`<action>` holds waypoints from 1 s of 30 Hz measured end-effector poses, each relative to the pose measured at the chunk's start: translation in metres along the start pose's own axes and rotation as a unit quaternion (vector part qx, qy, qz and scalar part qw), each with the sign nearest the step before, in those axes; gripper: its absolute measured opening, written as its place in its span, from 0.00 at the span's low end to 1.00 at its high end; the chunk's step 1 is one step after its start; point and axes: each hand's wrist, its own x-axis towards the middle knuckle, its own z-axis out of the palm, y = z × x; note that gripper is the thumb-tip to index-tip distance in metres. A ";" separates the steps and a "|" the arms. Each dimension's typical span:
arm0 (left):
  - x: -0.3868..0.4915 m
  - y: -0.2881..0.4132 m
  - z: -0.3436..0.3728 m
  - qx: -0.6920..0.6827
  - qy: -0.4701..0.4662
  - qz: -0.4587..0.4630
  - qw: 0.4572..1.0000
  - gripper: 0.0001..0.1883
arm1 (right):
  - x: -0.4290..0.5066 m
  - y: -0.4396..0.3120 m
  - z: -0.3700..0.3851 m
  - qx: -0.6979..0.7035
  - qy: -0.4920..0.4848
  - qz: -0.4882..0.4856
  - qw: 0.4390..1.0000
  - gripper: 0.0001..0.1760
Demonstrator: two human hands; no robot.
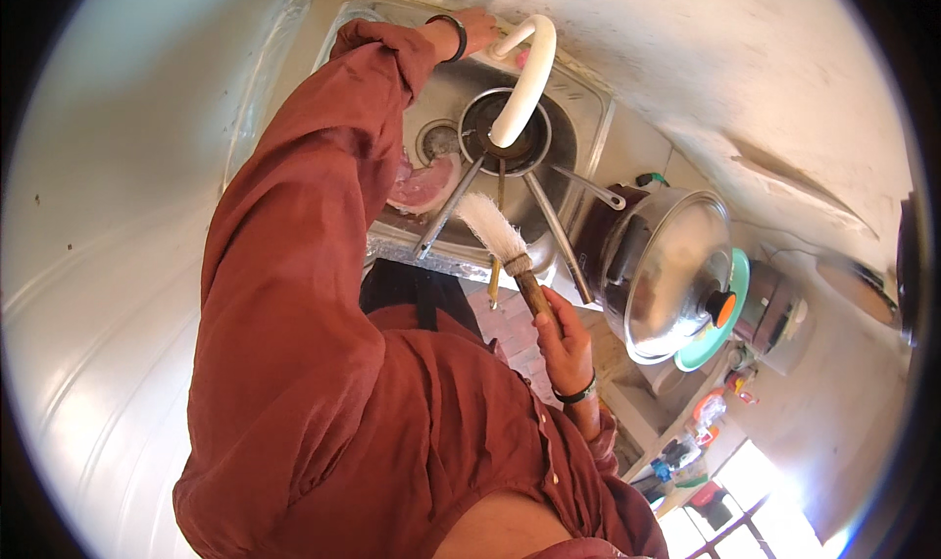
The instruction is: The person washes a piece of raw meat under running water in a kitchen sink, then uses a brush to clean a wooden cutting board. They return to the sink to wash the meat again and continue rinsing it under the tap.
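My right hand (566,342) grips the wooden handle of a brush (500,232) with pale fibre bristles, its head over the near rim of the stainless steel sink (588,129). My left hand (478,29) reaches to the back of the sink, beside the base of a white curved faucet (540,66). Its fingers are partly hidden, so whether they hold the tap is unclear. Under the spout stands a round dark-bottomed pan (478,110). Several long handles (562,243) extend around it toward the front. A piece of raw meat (430,184) lies near the drain (437,138).
Right of the sink stands a dark cooker (614,198) with a large shiny metal lid (669,287) tilted against it. Behind that are a green plate (735,316) and a dark appliance (764,301). Shelves with packages (684,449) run toward a bright window (750,507). A pale panel (125,213) borders the left.
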 end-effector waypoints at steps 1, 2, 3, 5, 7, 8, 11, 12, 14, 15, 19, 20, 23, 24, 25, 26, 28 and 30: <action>-0.001 0.001 -0.001 0.004 -0.003 -0.010 1.000 0.16 | 0.001 -0.001 0.000 -0.018 -0.007 -0.013 1.000 0.21; -0.003 0.003 -0.001 0.007 -0.007 -0.021 1.000 0.16 | 0.001 -0.001 0.000 -0.035 -0.014 -0.025 0.999 0.21; -0.004 0.004 -0.004 -0.018 -0.006 -0.058 0.998 0.16 | 0.003 -0.004 -0.001 -0.057 -0.019 -0.045 0.997 0.21; -0.010 0.004 -0.009 -0.067 -0.003 -0.134 0.989 0.17 | 0.005 -0.011 -0.004 -0.094 -0.019 -0.109 0.989 0.21; -0.038 -0.004 -0.011 -0.123 0.153 -0.175 0.965 0.15 | 0.006 -0.023 -0.006 -0.116 -0.009 -0.203 0.972 0.20; -0.053 -0.010 -0.009 -0.148 0.210 -0.212 0.943 0.15 | 0.005 -0.030 -0.010 -0.131 -0.020 -0.225 0.965 0.21; -0.108 0.007 -0.079 -0.261 0.339 -0.218 0.877 0.13 | 0.018 -0.024 -0.001 -0.161 0.028 -0.361 0.918 0.23; -0.136 0.021 -0.104 -0.330 0.360 -0.265 0.832 0.15 | 0.035 -0.007 0.015 -0.173 0.073 -0.382 0.905 0.24; -0.190 0.073 -0.141 -0.408 0.406 -0.339 0.744 0.17 | 0.068 0.042 0.034 -0.247 0.070 -0.356 0.898 0.24; -0.218 0.100 -0.165 -0.402 0.436 -0.368 0.716 0.17 | 0.079 0.047 0.041 -0.243 0.084 -0.396 0.882 0.23; -0.320 0.263 -0.183 -0.365 0.388 -0.550 0.643 0.12 | 0.040 0.026 0.029 -0.119 0.089 -0.538 0.830 0.23; -0.336 0.313 -0.180 -0.380 0.383 -0.576 0.614 0.11 | 0.032 0.021 0.026 -0.093 0.093 -0.574 0.808 0.23; -0.358 0.474 -0.147 -0.385 0.324 -0.655 0.565 0.09 | 0.042 0.046 0.033 -0.093 0.117 -0.626 0.766 0.22; -0.365 0.531 -0.120 -0.389 0.318 -0.669 0.547 0.11 | 0.045 0.061 0.027 -0.143 0.036 -0.528 0.836 0.21; -0.368 0.580 -0.105 -0.392 0.318 -0.680 0.532 0.14 | 0.050 0.066 0.026 -0.200 -0.039 -0.427 0.881 0.21; -0.358 0.626 -0.115 -0.383 0.319 -0.716 0.489 0.13 | 0.046 0.072 0.026 -0.140 0.007 -0.508 0.850 0.20; -0.333 0.706 -0.123 -0.400 0.353 -0.757 0.378 0.13 | 0.012 0.074 0.024 -0.027 0.042 -0.605 0.795 0.19; -0.313 0.779 -0.114 -0.432 0.397 -0.745 0.319 0.12 | -0.019 0.079 0.023 0.004 0.048 -0.637 0.769 0.19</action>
